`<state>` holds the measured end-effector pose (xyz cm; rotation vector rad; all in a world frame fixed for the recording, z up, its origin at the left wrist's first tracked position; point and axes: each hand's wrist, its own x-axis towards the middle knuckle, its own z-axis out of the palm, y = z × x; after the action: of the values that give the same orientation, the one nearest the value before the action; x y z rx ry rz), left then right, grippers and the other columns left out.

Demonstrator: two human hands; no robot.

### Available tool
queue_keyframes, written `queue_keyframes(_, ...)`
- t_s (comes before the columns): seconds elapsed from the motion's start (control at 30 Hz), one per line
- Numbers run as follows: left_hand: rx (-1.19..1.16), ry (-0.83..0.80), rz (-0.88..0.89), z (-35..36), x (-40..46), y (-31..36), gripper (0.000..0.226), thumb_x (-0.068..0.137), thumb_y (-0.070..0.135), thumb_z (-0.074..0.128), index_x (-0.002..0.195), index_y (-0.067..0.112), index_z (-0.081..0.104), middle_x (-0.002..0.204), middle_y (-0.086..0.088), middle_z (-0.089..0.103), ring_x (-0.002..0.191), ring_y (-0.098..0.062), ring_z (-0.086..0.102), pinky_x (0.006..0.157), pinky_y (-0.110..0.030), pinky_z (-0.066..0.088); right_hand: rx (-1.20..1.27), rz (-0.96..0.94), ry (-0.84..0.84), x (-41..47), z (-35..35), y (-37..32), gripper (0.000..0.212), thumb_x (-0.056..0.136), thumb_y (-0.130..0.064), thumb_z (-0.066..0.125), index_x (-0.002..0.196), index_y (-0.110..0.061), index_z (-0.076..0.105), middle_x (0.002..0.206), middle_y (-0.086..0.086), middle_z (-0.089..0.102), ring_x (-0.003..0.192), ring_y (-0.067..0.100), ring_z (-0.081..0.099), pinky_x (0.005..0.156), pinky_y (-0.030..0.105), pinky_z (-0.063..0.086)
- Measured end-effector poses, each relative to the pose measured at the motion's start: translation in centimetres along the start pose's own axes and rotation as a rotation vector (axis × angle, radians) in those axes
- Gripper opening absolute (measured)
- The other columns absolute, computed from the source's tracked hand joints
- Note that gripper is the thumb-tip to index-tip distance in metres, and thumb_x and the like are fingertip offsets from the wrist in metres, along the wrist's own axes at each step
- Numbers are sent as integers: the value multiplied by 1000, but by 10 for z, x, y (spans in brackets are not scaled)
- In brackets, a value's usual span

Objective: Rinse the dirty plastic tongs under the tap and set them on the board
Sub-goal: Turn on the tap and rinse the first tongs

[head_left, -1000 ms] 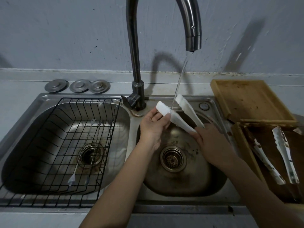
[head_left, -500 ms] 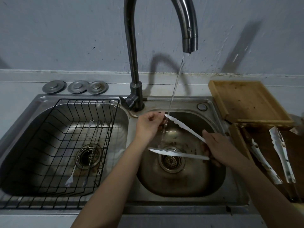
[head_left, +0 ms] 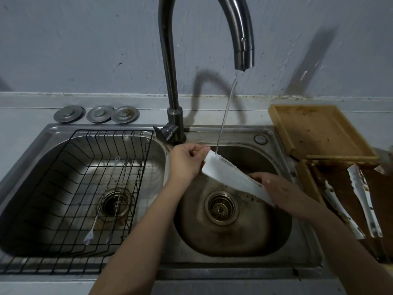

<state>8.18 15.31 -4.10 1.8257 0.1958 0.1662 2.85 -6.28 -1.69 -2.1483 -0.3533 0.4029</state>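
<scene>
White plastic tongs (head_left: 231,177) are held slanted over the right sink basin (head_left: 276,237), broad face up. A thin stream from the tap (head_left: 244,54) lands on their upper tip. My left hand (head_left: 187,162) pinches that upper tip with its fingers. My right hand (head_left: 282,192) grips the lower end; the fingers curl under the plastic. A pale wooden board (head_left: 319,130) lies on the counter at the back right, with nothing on it.
A dark tray (head_left: 306,179) at the right holds dirty white tongs (head_left: 363,201). The left basin carries a black wire rack (head_left: 70,188) with two slim utensils (head_left: 106,201). Three metal sink plugs (head_left: 97,113) lie on the ledge behind.
The tongs' two arms were spread apart half a second ago; now they lie together, flat side up, and the stream hits the upper tip. My right hand moved slightly left under them.
</scene>
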Motion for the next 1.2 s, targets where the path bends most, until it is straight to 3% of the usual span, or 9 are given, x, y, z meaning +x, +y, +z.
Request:
queue_keyframes(0.1,17,9,-33,2,-1,-1,7,79,1,69,83,2,75,46,14,59,36,10,49,42,-4,38,-49,6,18,4,2,3,58,63,-86,30,74,-35,54,65,-24,61,61,-6,57,54,12,42)
queue_keyframes(0.2,-72,-18,-137,11,-7,2,12,79,-5,64,82,3,72,40,12,58,38,6,51,44,-7,40,-97,59,175,6,6,11,53,82,-67,30,54,-26,47,47,-12,53,45,-1,49,52,15,33)
queue_keyframes(0.4,-654,-129,-467,34,-15,6,24,85,-8,56,96,11,66,85,-7,71,72,-16,67,61,-24,55,-163,122,254,7,12,18,51,86,-55,27,55,-19,46,48,-3,47,45,-2,49,52,15,31)
queue_keyframes(0.6,-1147,-396,-349,25,-18,13,54,82,-24,31,121,4,55,115,-9,66,112,-22,60,89,-27,54,-118,152,226,16,15,13,51,92,-49,28,54,-18,44,47,-3,46,37,0,43,52,19,33)
queue_keyframes(0.73,-1194,-364,-377,15,-11,11,38,86,-19,40,116,1,54,104,-11,65,100,-22,62,90,-32,53,-64,199,158,25,20,-5,54,94,-50,25,60,-14,48,51,-1,47,41,6,43,51,24,37)
queue_keyframes(0.83,-991,-206,-417,18,-2,12,33,98,0,37,130,-2,42,91,-8,58,88,-18,59,95,-36,47,199,423,32,32,22,-17,57,94,-54,25,63,-13,52,48,-1,46,29,5,38,34,18,30)
queue_keyframes(0.97,-773,-78,-350,24,3,10,31,101,8,34,130,3,42,78,-6,51,82,-22,57,89,-40,49,406,528,-129,39,21,-18,62,94,-55,26,87,-8,66,44,2,49,29,9,30,31,13,23)
queue_keyframes(1.1,-754,29,-432,19,7,19,18,102,10,31,103,8,49,80,-7,50,77,-18,54,77,-34,51,529,381,39,39,15,-19,36,96,-32,41,104,-7,67,78,17,71,42,16,59,33,20,40)
queue_keyframes(1.2,-901,70,-613,14,15,7,27,101,5,27,91,0,51,83,-14,53,65,-22,58,70,-42,56,858,222,301,36,5,-21,23,93,-12,47,101,-1,66,79,15,73,59,24,69,49,26,57)
